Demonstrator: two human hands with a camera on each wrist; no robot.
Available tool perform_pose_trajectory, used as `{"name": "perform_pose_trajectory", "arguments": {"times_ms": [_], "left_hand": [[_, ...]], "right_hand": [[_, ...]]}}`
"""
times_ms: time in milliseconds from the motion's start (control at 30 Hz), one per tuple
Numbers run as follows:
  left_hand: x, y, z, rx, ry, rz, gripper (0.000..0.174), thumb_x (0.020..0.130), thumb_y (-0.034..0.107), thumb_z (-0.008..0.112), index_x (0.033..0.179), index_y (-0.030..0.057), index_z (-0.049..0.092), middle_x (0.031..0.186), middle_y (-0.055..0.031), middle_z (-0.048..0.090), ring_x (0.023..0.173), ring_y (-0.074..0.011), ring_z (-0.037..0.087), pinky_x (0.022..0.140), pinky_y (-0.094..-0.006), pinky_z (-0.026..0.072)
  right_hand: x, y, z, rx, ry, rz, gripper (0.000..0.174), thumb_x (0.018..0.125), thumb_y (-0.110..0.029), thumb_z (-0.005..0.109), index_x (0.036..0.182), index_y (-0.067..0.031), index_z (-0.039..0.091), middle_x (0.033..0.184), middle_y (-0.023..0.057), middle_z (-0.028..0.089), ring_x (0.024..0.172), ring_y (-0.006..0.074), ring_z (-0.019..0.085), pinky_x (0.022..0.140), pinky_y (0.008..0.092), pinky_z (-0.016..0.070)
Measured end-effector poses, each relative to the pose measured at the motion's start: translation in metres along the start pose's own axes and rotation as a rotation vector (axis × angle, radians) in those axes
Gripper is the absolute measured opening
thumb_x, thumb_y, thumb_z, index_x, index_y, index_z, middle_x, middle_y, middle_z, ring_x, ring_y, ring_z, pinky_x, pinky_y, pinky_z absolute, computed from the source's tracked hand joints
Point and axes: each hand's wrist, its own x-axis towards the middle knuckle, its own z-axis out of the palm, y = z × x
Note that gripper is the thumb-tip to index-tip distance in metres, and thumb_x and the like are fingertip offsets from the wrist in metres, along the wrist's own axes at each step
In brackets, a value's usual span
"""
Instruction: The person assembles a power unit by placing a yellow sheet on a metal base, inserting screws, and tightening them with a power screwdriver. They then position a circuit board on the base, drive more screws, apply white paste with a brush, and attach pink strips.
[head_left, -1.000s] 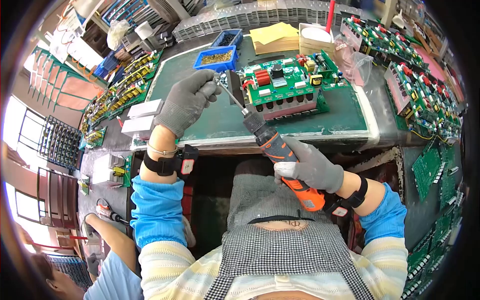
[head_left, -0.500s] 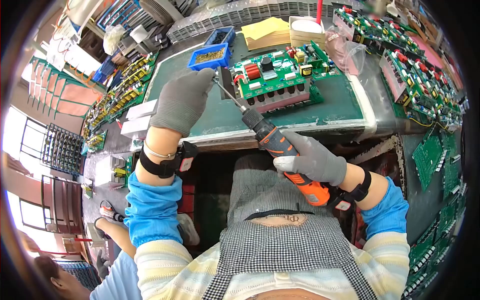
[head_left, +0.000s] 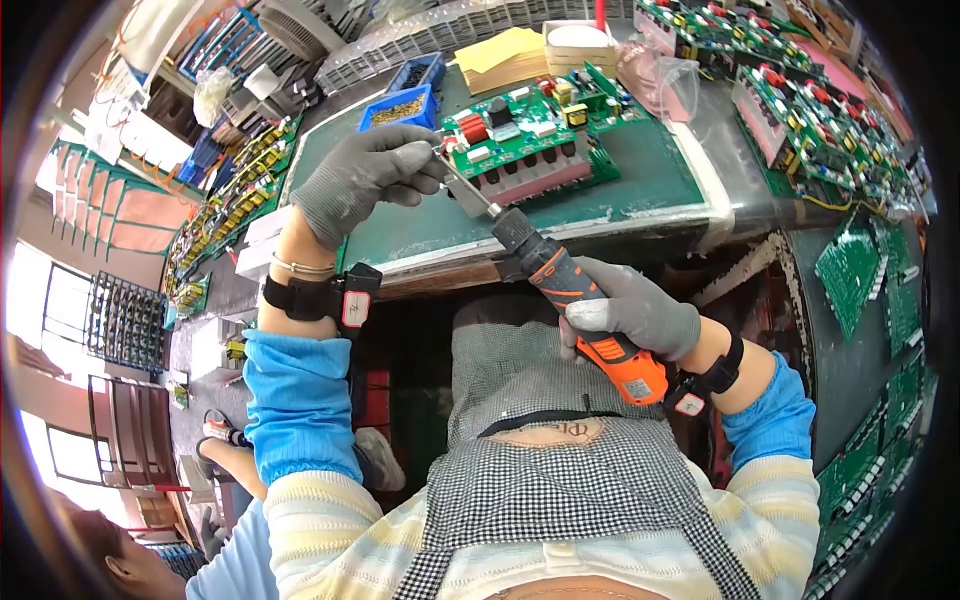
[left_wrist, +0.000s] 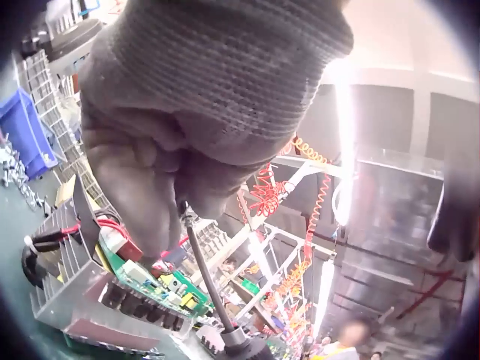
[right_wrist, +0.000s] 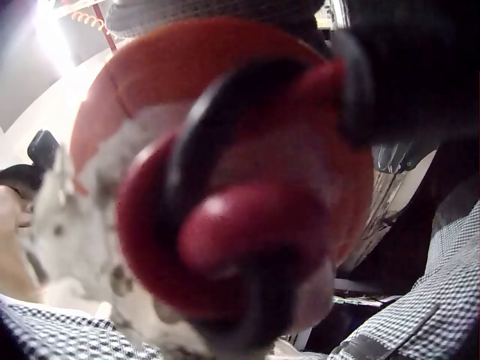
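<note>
My gloved right hand [head_left: 640, 312] grips an orange and black electric screwdriver [head_left: 622, 368], its long bit [head_left: 474, 190] pointing up and left. At the bit's tip, my gloved left hand [head_left: 362, 180] pinches a small shiny screw [left_wrist: 187, 215], partly hidden by the fingers in the left wrist view. Just right of the left hand, a green circuit board [head_left: 515, 138] crowded with parts sits on the bench over a grey and pink base. Its metal fins [left_wrist: 66, 259] show in the left wrist view. A knotted red and black cord [right_wrist: 247, 225] hangs blurred before the screwdriver's end.
Behind the left hand stands a blue bin [head_left: 398, 108] of brass-coloured small parts, with a second blue bin [head_left: 418, 72] behind it. Yellow sheets [head_left: 500, 55] are stacked farther back. More assembled boards [head_left: 815, 135] line the right side. Another person [head_left: 230, 555] is at lower left.
The left hand has turned, so its thumb and fingers show at the bit tip rather than the back of the hand. The bench and board have shifted left and up in view.
</note>
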Motion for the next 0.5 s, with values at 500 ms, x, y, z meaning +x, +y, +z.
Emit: {"name": "perform_pose_trajectory", "arguments": {"times_ms": [500], "left_hand": [[0.024, 0.0, 0.061, 0.777, 0.299, 0.594, 0.064, 0.083, 0.029, 0.079, 0.137, 0.005, 0.054, 0.125, -0.0125, 0.064, 0.116, -0.026, 0.062, 0.097, -0.0367, 0.0508]], "right_hand": [[-0.085, 0.032, 0.007, 0.272, 0.316, -0.209, 0.048, 0.09, -0.022, 0.064, 0.129, 0.0006, 0.049, 0.088, 0.0112, 0.066, 0.081, 0.0218, 0.068, 0.078, 0.0362, 0.0553]]}}
